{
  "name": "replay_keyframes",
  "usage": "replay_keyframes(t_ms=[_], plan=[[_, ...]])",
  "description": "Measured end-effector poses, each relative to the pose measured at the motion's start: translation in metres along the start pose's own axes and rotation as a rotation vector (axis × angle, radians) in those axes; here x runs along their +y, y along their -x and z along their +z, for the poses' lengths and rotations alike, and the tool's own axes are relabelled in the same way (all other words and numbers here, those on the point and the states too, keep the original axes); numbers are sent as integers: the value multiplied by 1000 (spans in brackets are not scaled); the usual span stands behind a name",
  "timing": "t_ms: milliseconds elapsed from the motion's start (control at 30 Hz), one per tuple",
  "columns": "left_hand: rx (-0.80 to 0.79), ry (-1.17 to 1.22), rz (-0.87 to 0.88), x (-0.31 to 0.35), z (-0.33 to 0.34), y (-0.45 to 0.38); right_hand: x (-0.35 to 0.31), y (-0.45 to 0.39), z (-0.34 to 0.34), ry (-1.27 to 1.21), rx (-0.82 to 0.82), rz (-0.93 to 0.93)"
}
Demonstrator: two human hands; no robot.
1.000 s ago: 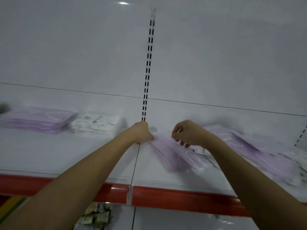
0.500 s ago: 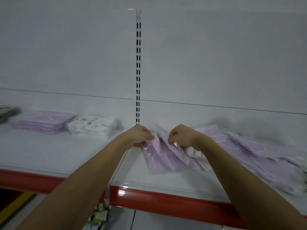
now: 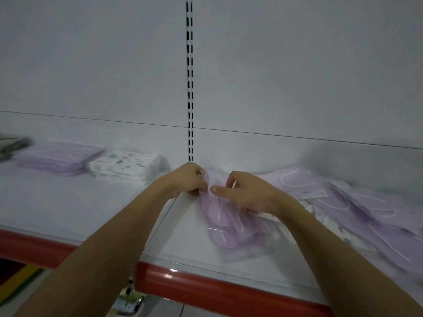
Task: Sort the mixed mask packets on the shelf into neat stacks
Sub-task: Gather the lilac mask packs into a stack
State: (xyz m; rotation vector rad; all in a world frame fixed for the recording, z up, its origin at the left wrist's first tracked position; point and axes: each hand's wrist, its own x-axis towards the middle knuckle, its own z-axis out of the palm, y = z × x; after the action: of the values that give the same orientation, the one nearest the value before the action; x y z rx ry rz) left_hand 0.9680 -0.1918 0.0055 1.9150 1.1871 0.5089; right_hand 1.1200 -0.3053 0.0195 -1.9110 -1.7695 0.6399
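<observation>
A bundle of purple mask packets (image 3: pixel 226 227) lies on the white shelf (image 3: pixel 68 209), its long axis running from the back wall toward the red front edge (image 3: pixel 206 288), the near end fanned out and angled slightly right. Both hands meet at its far end, close to the slotted upright (image 3: pixel 189 88). The left hand (image 3: pixel 186 179), fingers curled, pinches the packets' top left corner. The right hand (image 3: pixel 242 193) grips the same end from the right, thumb laid flat across the plastic. Both forearms reach forward over the front edge. A loose purple heap (image 3: pixel 348 202) sprawls rightward; a neat purple stack (image 3: pixel 57 159) and a patterned white stack (image 3: pixel 128 165) sit toward the left back.
</observation>
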Motion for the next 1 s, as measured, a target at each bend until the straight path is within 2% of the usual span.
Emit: replay_keyframes(t_ms=[100, 167, 267, 333, 400, 467, 500, 567, 667, 733, 833, 867, 933, 1000], plan=[[25, 189, 36, -5, -8, -4, -10, 4, 18, 211, 18, -81], [45, 283, 77, -4, -12, -4, -10, -3, 20, 205, 38, -63], [164, 415, 131, -3, -20, -4, -6, -7, 6, -164, 94, -4], [170, 557, 146, -3, -24, -1, -1, -4, -6, -324, 160, 27], [61, 594, 98, -6, -22, 2, 5, -2, -14, -455, 213, 9], [-87, 492, 65, -11, -15, 5, 7, -1, -17, -637, 222, -63], [-112, 457, 75, -12, -12, 5, 6, 0, -18, -696, 231, -108], [-23, 486, 134, -8, -12, 6, 4, -1, -16, -704, 313, -184], [100, 568, 208, -3, -16, 7, 0, -5, 1, -478, 516, -296], [111, 624, 235, -3, -14, 7, -2, -11, 20, -304, 463, -413], [88, 583, 265, 1, -13, 11, -3, -19, 42, -17, 186, -533], [73, 582, 269, 1, -15, 14, -3, -18, 42, 6, 140, -546], [141, 568, 332, 1, -22, 19, -5, -12, 34, -130, 123, -571], [282, 538, 409, 2, -33, 26, -2, -5, 24, -347, 237, -560]])
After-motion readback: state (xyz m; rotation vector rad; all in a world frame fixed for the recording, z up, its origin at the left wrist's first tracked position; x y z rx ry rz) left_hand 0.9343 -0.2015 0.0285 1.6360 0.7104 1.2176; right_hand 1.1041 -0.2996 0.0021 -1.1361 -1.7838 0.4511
